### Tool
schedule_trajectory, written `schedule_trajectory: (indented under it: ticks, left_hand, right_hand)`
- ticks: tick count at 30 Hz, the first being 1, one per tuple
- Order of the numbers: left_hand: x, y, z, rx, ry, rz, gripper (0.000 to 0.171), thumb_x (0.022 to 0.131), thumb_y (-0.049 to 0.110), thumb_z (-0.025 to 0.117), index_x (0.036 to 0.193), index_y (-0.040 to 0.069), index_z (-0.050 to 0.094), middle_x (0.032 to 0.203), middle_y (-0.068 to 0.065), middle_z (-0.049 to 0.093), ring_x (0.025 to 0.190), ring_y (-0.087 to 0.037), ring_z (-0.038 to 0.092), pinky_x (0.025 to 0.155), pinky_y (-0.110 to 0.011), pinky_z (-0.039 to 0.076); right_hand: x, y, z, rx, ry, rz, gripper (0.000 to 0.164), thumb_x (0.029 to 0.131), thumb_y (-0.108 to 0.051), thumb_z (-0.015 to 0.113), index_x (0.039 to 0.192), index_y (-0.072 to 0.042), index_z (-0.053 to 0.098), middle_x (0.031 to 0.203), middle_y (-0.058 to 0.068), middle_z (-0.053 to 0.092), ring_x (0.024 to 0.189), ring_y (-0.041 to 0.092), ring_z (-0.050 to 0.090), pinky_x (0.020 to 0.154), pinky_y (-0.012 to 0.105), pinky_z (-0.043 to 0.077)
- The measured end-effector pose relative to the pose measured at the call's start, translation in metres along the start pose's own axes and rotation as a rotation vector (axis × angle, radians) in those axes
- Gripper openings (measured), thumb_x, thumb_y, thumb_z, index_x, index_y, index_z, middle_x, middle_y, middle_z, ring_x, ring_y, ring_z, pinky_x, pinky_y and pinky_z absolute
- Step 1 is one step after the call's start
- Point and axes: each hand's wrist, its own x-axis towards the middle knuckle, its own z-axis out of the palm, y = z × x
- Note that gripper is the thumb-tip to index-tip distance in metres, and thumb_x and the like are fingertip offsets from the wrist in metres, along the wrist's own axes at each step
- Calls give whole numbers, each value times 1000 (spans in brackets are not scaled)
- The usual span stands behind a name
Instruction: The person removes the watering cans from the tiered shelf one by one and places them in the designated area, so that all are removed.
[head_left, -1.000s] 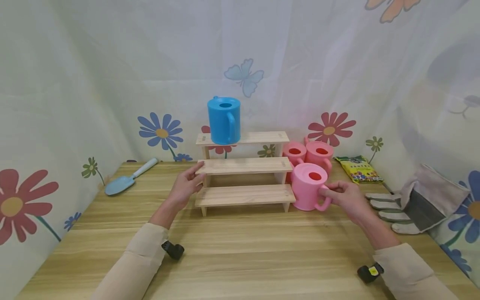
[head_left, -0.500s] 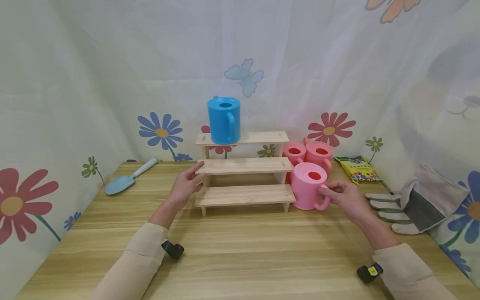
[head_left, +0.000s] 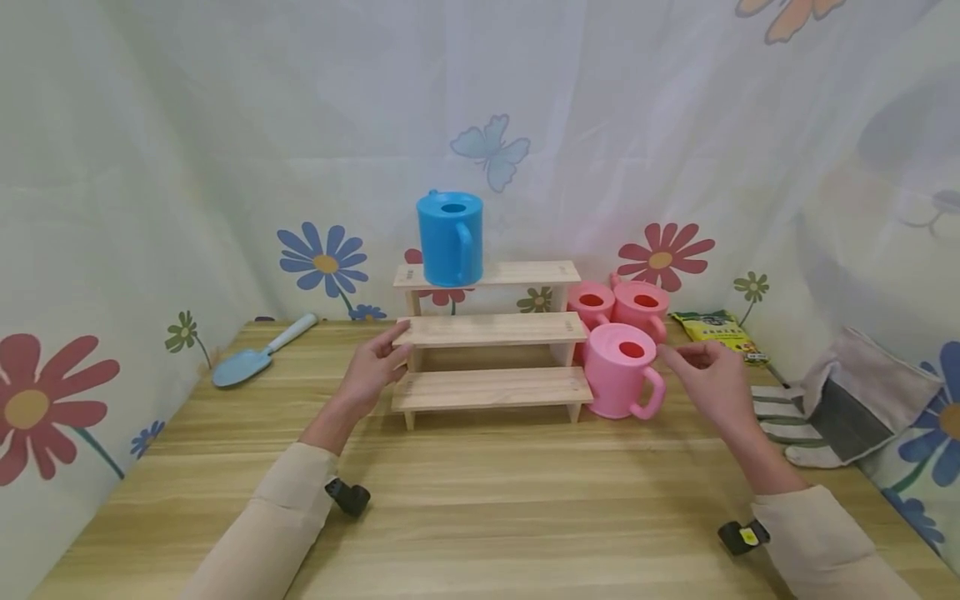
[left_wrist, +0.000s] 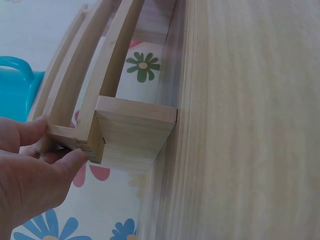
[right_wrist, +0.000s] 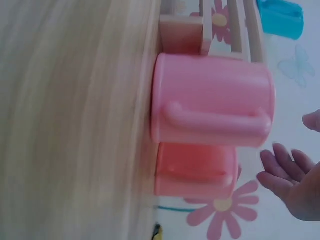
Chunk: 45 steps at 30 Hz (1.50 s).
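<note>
"Looking at the front pink mug [head_left: 609,379], where is it exactly?"

"Upright on the surface [head_left: 487,508], its long axis vertical, just beside the right end of the wooden stand [head_left: 491,389]. Whether they touch, I can't tell."

"And from the right hand [head_left: 711,385]?"

"Just left of its fingers, with the handle [head_left: 658,390] turned that way. I'd say that's what any grip hinges on, and the right hand is clearly nearer."

"Is it gripping?"

"No. Thumb and fingers are apart, holding nothing; the right wrist view shows a gap to the mug. The hand angles in from the lower right, thumb foremost."

"The left hand [head_left: 365,372]?"

"Pinching the stand's left end, about mid height."

"Farther out?"

"A blue mug [head_left: 446,242] atop the stand, a glove [head_left: 851,415] far right."
</note>
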Motion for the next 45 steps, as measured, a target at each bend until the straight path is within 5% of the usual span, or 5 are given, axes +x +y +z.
schedule_trajectory:
  ticks: [5, 17, 28, 36, 45]
  left_hand:
    - [0, 1, 2, 2, -2, 2, 53, 105, 15, 53, 156, 14, 37, 158, -14, 32, 131, -30, 41, 108, -46, 41]
    - [3, -2, 8, -10, -27, 13, 54, 105, 13, 53, 156, 13, 36, 153, -17, 38, 130, -36, 42, 109, -47, 40]
    - [0, -3, 3, -5, -21, 6, 54, 105, 16, 54, 156, 15, 37, 157, -15, 35, 134, -29, 41, 109, -48, 40]
    - [1, -1, 1, -9, 7, 3, 53, 105, 15, 55, 155, 15, 39, 154, -16, 40, 133, -28, 43, 108, -46, 41]
    - [0, 1, -1, -8, 9, 1, 53, 105, 14, 54, 155, 14, 39, 152, -18, 41, 132, -30, 44, 108, -47, 41]
  right_hand:
    - [-5, -18, 13, 79, 21, -165, 48, 92, -40, 73, 114, 3, 69, 107, 18, 70, 97, 30, 66, 71, 8, 49]
    - [-2, -68, 66, 300, -89, -365, 29, 91, -24, 77, 110, -3, 71, 105, 8, 73, 98, 20, 68, 84, 17, 54]
    - [17, -139, 111, 451, -170, -388, 25, 90, -21, 77, 109, -5, 72, 103, 5, 72, 96, 18, 67, 89, 30, 56]
    - [35, -188, 141, 466, -87, -354, 39, 90, -29, 78, 115, -1, 68, 108, 9, 72, 98, 21, 67, 88, 34, 57]
    - [51, -216, 162, 507, -95, -297, 46, 86, -33, 81, 115, 0, 65, 106, 10, 70, 99, 21, 66, 87, 35, 57]
